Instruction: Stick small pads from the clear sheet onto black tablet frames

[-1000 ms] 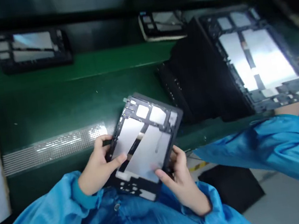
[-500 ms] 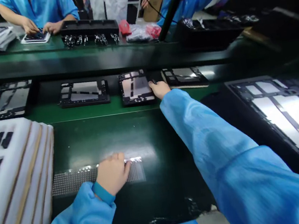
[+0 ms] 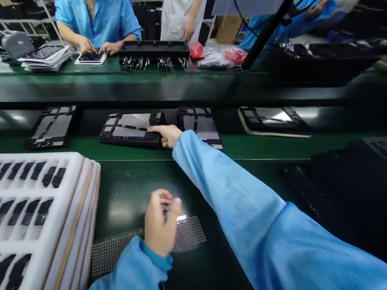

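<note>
My right hand (image 3: 168, 134) reaches across to the raised green strip and grips the right end of a black tablet housing (image 3: 129, 127) with silvery panels. Its index finger lies along the top edge. Close by on the right, another tablet housing (image 3: 200, 125) is partly covered by my sleeve. My left hand (image 3: 161, 221) hovers above a clear sheet of small dark square pieces (image 3: 191, 234), fingers curled and thumb apart. A dark patch shows between thumb and fingers; whether it is a small piece or shadow is unclear.
More tablet housings lie at left (image 3: 53, 127) and right (image 3: 272, 119). Stacked white foam trays (image 3: 72, 181) with black parts stand at my left. A large black stack (image 3: 344, 191) is at right. Across the bench, a co-worker (image 3: 96, 19) handles a device near a black bin (image 3: 153, 50).
My right hand has moved left from one tablet housing to its neighbour, which now sits at a slant. My left hand has lifted off the sheet and turned. The view has shifted left.
</note>
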Motion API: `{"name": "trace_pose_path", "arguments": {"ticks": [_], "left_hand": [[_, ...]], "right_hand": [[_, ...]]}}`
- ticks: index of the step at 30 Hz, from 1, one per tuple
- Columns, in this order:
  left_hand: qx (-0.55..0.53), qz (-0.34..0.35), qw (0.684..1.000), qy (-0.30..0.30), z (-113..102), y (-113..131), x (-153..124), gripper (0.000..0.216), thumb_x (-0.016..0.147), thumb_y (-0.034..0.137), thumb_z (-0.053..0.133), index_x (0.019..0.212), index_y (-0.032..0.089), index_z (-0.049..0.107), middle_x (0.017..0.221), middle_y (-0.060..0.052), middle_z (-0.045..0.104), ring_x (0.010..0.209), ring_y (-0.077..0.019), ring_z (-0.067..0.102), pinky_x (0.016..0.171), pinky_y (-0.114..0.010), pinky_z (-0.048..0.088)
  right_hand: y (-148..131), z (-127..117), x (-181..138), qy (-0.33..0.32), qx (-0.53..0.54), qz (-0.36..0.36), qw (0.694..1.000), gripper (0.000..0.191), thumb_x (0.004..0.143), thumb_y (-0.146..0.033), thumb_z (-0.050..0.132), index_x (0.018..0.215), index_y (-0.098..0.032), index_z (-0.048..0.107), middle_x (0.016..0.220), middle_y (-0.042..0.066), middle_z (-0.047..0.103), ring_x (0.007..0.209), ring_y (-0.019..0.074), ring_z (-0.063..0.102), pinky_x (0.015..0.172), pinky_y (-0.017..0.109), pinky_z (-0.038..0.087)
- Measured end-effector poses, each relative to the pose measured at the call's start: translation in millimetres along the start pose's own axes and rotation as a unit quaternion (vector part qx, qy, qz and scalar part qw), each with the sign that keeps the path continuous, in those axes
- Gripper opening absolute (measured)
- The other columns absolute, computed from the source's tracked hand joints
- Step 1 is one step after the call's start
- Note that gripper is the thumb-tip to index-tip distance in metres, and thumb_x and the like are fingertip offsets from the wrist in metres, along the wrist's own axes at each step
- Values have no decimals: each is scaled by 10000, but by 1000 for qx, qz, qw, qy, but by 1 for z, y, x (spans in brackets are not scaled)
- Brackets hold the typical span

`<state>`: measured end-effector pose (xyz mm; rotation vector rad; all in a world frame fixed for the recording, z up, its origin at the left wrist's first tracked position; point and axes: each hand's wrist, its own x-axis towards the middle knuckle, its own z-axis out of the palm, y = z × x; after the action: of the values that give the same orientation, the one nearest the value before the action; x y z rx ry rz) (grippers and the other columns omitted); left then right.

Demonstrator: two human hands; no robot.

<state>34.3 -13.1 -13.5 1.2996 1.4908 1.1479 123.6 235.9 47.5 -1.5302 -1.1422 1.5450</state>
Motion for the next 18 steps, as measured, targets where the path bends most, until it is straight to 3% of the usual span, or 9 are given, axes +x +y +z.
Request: {"name": "trace_pose_path", "arguments": {"ticks": [2,4,6,8,10,11,13,16,18], "left_hand": [[-102,-35,994,35,-4,-3,17,565,1081,767,485,1233,232,582,1307,-168,767,1107,-275,810,921,-428,679],[-182,-63,980,52,-9,-5,33,670,1066,851,419,1244,225,579,1369,-197,764,1144,-298,827,939,-460,696],[-229,-81,968,58,-14,-5,41,664,988,842,620,1234,225,606,1324,-174,790,1144,-297,825,963,-443,692],[-246,-94,964,43,-17,0,36,642,849,674,881,1243,235,628,1259,-121,813,1116,-274,817,960,-389,680],[-241,-105,964,-26,-15,11,19,656,767,505,960,1277,235,648,1227,-83,829,1081,-258,814,941,-353,671],[-233,-112,962,-84,-12,17,6,646,762,465,955,1287,225,665,1212,-79,838,1063,-260,819,925,-348,672],[-200,-122,946,-225,-4,29,-22,595,778,446,928,1272,195,711,1152,-87,856,1016,-275,834,877,-353,680],[-106,-101,903,-404,10,40,-59,506,813,535,865,1152,173,764,964,-80,852,840,-270,829,743,-354,673],[-10,-57,890,-453,14,41,-70,488,850,590,819,1114,182,781,875,-70,821,735,-251,785,682,-350,636]], "right_hand": [[19,-1,-51,-20,21,24,999,387,1056,-454,789,828,-213,592,590,-120,357,496,73,266,443,218,211],[48,-15,-116,-63,33,46,996,458,966,-473,862,730,-236,549,528,-124,309,487,73,228,448,243,160],[81,-44,-186,-112,44,72,990,461,840,-529,940,717,-207,634,526,-82,411,497,84,331,469,254,231],[110,-88,-252,-117,98,69,986,469,783,-604,940,758,-173,757,590,-36,492,547,99,429,513,258,334],[130,-135,-307,-30,152,34,987,493,777,-646,934,688,-187,775,726,37,610,672,152,603,603,292,502],[137,-157,-331,30,177,20,983,494,771,-643,938,645,-199,760,737,39,603,675,154,614,599,294,523],[144,-190,-367,154,212,6,965,484,755,-628,945,593,-231,721,634,-4,476,551,121,492,481,273,443],[147,-210,-396,267,212,-20,940,480,736,-678,966,619,-282,723,519,-62,268,444,98,230,374,272,237],[145,-206,-398,262,181,-46,947,460,720,-732,986,691,-318,789,521,-46,346,440,112,282,375,285,256]]}}
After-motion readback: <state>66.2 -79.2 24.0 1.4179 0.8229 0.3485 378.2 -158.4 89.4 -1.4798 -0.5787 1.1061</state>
